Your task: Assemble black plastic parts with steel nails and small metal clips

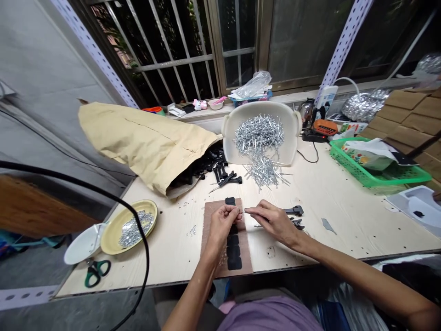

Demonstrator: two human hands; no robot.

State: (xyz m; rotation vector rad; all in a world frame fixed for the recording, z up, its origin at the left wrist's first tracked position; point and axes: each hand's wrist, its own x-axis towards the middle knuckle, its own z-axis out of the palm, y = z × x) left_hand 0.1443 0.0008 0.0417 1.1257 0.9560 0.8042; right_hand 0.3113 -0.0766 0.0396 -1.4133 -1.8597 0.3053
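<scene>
Fingertips pinched, my left hand (223, 223) is over a brown board (212, 209); whatever it pinches is too small to make out. My right hand (274, 220) is closed on a thin metal rod (243, 211), its tip pointing at the left fingertips. Under the left hand, a column of black rounded-square pads (234, 252) runs down the board. Just beyond the right hand, a black plastic piece (294, 210) shows; whether it joins the held rod is hidden. Another dark piece (296, 224) lies beside it.
A paper sack (148, 142) spills black plastic parts (223, 174). Metal pins (260, 133) heap out of a tipped white tub (292, 133). Left are a yellow dish (110, 236) of small metal pieces, scissors (97, 272) and a black cable (146, 239). A green basket (375, 179) stands right.
</scene>
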